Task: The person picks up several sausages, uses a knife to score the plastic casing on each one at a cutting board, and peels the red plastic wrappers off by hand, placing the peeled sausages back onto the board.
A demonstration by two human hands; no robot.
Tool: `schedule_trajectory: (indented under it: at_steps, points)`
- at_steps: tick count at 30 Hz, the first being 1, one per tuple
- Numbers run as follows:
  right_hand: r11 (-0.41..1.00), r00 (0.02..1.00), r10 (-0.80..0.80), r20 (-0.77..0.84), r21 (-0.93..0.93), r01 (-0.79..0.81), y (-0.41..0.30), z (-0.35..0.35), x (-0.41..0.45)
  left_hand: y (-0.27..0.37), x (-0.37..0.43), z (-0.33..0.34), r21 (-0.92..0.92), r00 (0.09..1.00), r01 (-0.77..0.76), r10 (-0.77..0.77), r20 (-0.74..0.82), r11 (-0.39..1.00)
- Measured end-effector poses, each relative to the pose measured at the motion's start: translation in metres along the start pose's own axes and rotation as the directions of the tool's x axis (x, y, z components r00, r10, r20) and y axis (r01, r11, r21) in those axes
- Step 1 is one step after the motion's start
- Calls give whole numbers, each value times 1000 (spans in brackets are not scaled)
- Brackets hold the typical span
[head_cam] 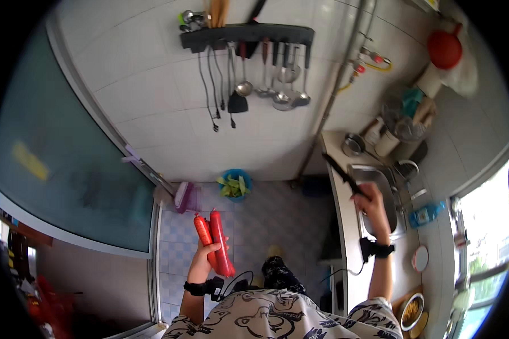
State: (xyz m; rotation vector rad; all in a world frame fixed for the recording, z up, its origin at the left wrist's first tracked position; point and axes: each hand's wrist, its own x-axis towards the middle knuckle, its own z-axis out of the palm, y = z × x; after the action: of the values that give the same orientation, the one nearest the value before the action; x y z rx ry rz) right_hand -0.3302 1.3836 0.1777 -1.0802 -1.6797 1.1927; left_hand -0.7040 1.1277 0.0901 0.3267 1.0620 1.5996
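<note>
My left hand [202, 257] is closed around red plastic-cased sausages [221, 243], low in front of my body at the left. At least two of them point up and away side by side; the palm hides part of the bundle. Over at the right, my right hand [372, 202] grips a long black knife [338, 166] by its handle. The blade points up and left, across the counter's front edge. Beneath this hand lies the stainless steel sink [388, 197], apparently not touched by it. Each wrist wears a black strap with a cable.
A pale counter [354, 262] runs along my right, with a small pot [353, 145] and a blue bottle [426, 215]. A bowl of food [412, 311] sits near my right elbow. A blue bin [237, 174] with leaves stands by the wall beneath a utensil rack [250, 34]. A glass sliding door [80, 169] is left.
</note>
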Motion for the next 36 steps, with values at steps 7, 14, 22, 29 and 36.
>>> schedule_trajectory:
  at_steps: [7, 14, 22, 29, 36]
  points:
    - [864, 870, -491, -42, -151, 480, -98, 7, 236, 27, 39, -24, 86, 954, -177, 192, -231, 980]
    - [738, 739, -673, 25, -39, 674, -210, 88, 435, 71, 111, -5, -76, 883, -364, 318, -344, 928]
    - [715, 705, -669, 235, -56, 697, -242, 142, 535, 97, 192, -8, -195, 912, -356, 293, -288, 914]
    - [628, 649, -629, 428, -214, 749, -289, 201, 540, 142, 271, -29, -185, 973, -199, 172, -153, 962]
    - [382, 545, -753, 370, -429, 819, -241, 225, 594, 167, 334, -20, -208, 997, 4, 12, 78, 978]
